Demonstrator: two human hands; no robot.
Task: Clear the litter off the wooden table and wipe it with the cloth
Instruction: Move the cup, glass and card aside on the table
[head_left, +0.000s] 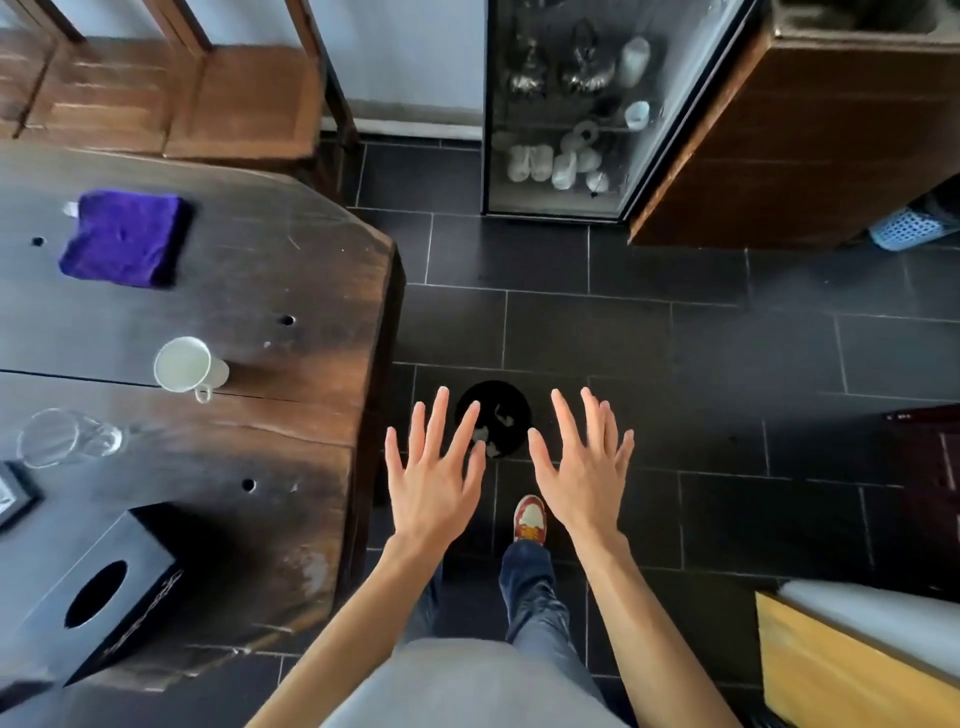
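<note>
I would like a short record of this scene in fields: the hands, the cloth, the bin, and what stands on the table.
left hand: open, fingers spread, holds nothing, above the floor
right hand: open, fingers spread, holds nothing
cloth: purple, folded, lies on the wooden table, untouched
bin: black, on the floor beyond the hands, white crumpled litter inside
on table: white cup on its side, clear glass on its side, black tissue box
wiping: not yet begun

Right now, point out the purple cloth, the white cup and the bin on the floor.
purple cloth (124, 239), head view, middle of the folded top.
white cup (183, 364), head view, inside of the bowl as it lies tipped on the table.
bin (506, 402), head view, dark inner wall near the rim.
</note>
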